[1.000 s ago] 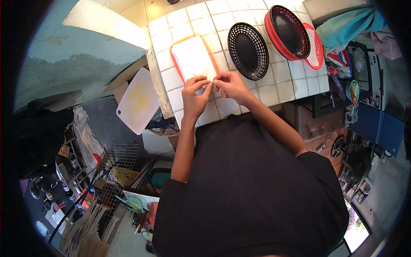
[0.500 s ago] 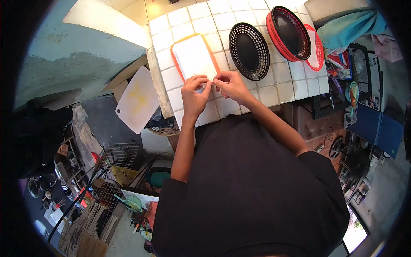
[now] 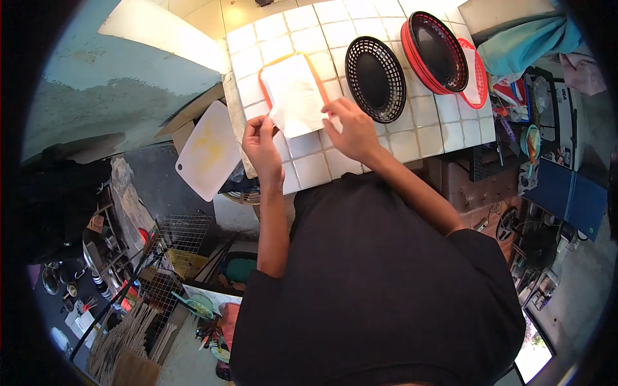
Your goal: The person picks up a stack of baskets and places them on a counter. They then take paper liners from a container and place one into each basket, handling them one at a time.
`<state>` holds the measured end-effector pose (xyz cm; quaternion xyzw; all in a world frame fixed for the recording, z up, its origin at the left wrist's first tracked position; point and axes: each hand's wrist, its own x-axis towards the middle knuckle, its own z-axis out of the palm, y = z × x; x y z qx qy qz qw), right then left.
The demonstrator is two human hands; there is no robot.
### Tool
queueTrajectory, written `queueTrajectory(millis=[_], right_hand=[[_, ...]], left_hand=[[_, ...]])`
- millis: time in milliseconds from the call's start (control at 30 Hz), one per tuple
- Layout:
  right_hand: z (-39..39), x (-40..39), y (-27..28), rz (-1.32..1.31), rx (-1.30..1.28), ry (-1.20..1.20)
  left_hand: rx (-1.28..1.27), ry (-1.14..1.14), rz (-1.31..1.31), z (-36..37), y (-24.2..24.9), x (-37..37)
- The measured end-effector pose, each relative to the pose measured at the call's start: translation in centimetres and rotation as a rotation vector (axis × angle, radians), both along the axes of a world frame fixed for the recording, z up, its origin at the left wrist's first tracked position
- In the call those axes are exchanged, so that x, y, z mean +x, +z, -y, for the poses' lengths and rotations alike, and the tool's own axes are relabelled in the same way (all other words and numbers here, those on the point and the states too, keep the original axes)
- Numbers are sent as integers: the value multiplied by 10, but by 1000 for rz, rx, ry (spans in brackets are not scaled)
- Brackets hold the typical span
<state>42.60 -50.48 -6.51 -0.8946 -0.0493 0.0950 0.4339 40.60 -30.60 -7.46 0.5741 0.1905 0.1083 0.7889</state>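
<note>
A white paper sheet (image 3: 300, 117) hangs over the near edge of an orange-rimmed tray (image 3: 320, 83) that holds more white paper. My left hand (image 3: 262, 147) pinches the sheet's left side between thumb and fingers. At the sheet's right edge is my right hand (image 3: 353, 132), its thumb and fingers curled around that edge; the exact contact is small and hard to make out. Right of the tray lies a black oval basket (image 3: 375, 78) with a lattice rim, apart from both hands.
Red baskets with a black one (image 3: 439, 51) on top are stacked at the right of the tiled counter (image 3: 421, 138). Beside them sits a red basket (image 3: 479, 80) with white paper. A stained white cutting board (image 3: 207, 151) leans left of the counter; a teal cloth (image 3: 524, 45) hangs at right.
My hands have moved apart, the left going left and the right slightly right. The paper sheet now spreads between them, its near end pulled past the tray's edge.
</note>
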Motion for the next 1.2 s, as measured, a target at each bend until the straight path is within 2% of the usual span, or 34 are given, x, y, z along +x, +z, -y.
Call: queueTrajectory(millis=[33, 67, 100, 167, 200, 300, 367, 567, 700, 767, 900, 1067, 1200], right_hand=[[-4, 2, 8, 162, -78, 127], [-8, 3, 11, 323, -156, 250], [-12, 4, 7, 323, -158, 245], [-17, 7, -11, 453, -309, 438], [-17, 8, -13, 344, -335, 493], [-15, 2, -19, 371, -428, 491], [-15, 2, -22, 368, -436, 504], [-15, 1, -25, 400, -439, 498], [-15, 1, -20, 344, -484, 534], [-15, 0, -21, 348, -483, 535], [-14, 1, -21, 349, -499, 544], [-12, 2, -21, 370, -499, 546], [-12, 2, -20, 335, -503, 560]], left_hand=[[-1, -2, 1, 0, -1, -1], [-106, 62, -37, 0, -2, -4], [-211, 125, -76, 0, -2, -5], [-223, 153, -87, -2, -8, -9], [-233, 214, -94, -3, -9, -11], [-219, 297, -104, -9, -13, -15], [-300, 362, -102, -12, -14, -15], [-396, 366, -173, -20, -33, -16], [-374, 409, -276, -16, -19, -10], [-252, 281, -290, -17, -21, -5], [-137, 253, -283, -22, -33, 0], [-69, 408, -201, -21, -20, 3], [-4, 413, -174, -17, -16, 0]])
